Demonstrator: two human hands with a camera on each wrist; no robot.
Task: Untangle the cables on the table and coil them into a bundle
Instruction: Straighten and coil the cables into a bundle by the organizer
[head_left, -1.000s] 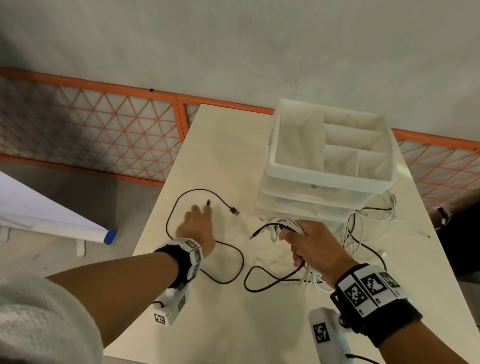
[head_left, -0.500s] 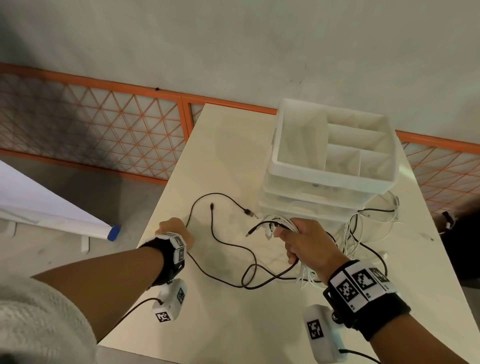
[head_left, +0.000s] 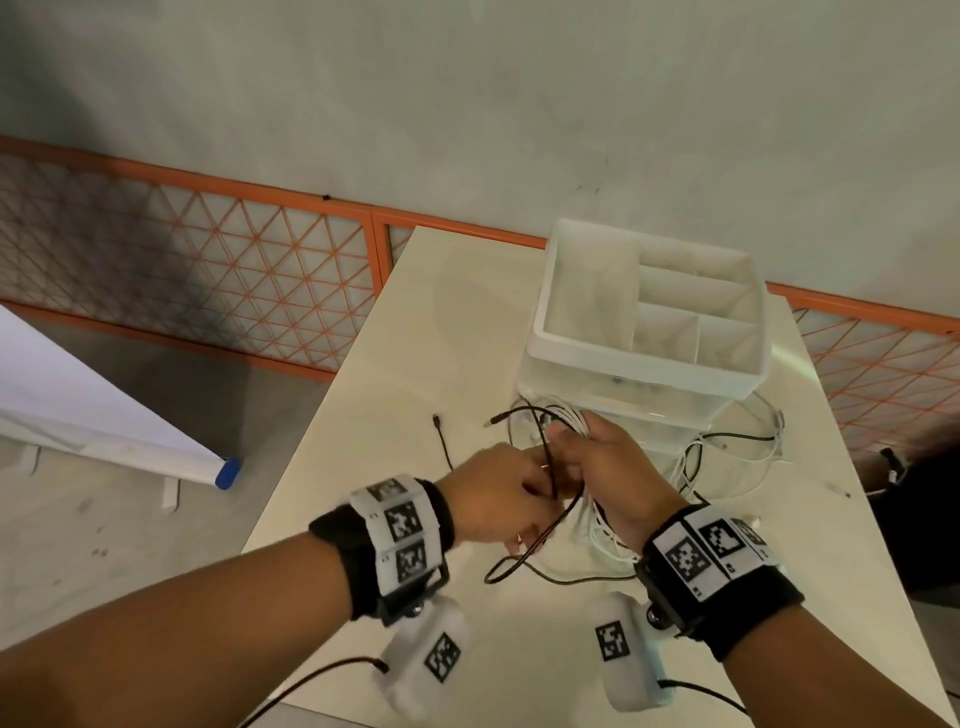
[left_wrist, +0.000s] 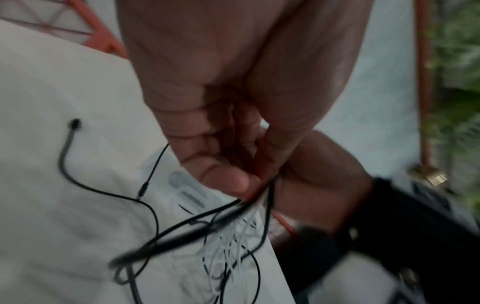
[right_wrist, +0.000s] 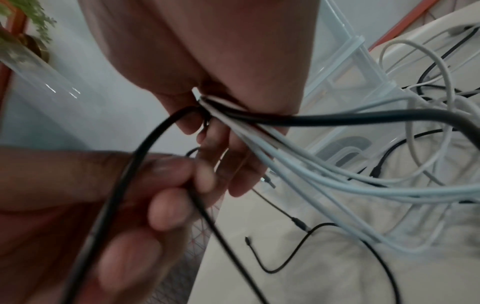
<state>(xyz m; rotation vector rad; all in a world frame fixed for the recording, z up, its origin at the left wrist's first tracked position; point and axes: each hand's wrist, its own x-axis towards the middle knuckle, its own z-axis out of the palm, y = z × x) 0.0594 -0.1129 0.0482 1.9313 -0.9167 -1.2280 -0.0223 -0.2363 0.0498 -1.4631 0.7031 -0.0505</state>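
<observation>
My right hand (head_left: 597, 467) is raised over the middle of the table and grips a bundle of white and black cables (right_wrist: 285, 156), which hang from its fist. My left hand (head_left: 501, 493) is pressed against it and pinches a thin black cable (head_left: 522, 558) that loops down below both hands. In the right wrist view the left hand's fingers (right_wrist: 171, 207) curl round that black cable (right_wrist: 215, 232). One black plug end (head_left: 436, 419) lies loose on the table. More white cables (head_left: 727, 467) trail to the right.
A white drawer organizer (head_left: 644, 358) with open top compartments stands just behind my hands. The cream table (head_left: 415, 338) is narrow, with its left edge close to my left arm. An orange mesh fence (head_left: 208, 270) runs behind, and a rolled white sheet (head_left: 104, 415) lies on the floor at left.
My left hand left the table's left side and came right and up to meet the right hand, drawing the black cable with it. The cable's wide loops on the table have gathered in.
</observation>
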